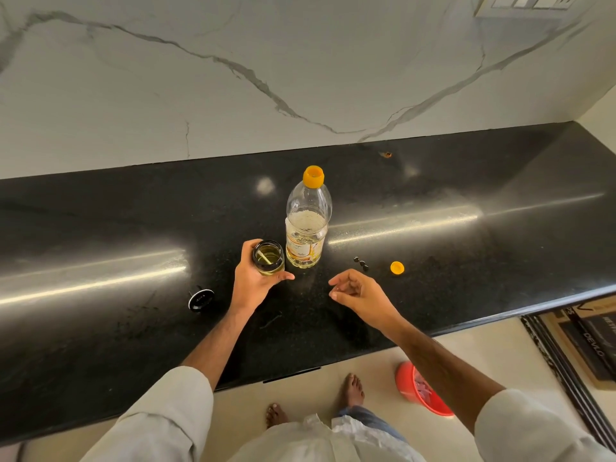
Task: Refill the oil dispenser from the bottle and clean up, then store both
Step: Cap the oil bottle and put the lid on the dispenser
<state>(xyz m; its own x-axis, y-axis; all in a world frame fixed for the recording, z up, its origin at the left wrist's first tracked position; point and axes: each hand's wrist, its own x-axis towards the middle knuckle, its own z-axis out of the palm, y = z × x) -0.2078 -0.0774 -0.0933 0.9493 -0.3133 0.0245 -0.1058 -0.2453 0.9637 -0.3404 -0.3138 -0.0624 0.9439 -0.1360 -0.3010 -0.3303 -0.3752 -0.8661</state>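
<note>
A clear plastic oil bottle [307,225] with an orange neck ring stands uncapped on the black counter [466,201], about half full of pale oil. Its orange cap [397,268] lies to the right. My left hand [253,278] grips the small glass oil dispenser [268,258] just left of the bottle; the dispenser is open at the top, with some yellow oil inside. The dispenser's black lid [201,299] lies on the counter further left. My right hand [356,290] hovers above the counter in front of the bottle, fingers loosely curled, holding nothing.
A few small black pieces [361,262] lie between the bottle and the cap. A marble wall [266,78] backs the counter. On the floor to the right sit a red bucket [420,388] and a cardboard box [586,338]. My bare feet stand by the counter edge.
</note>
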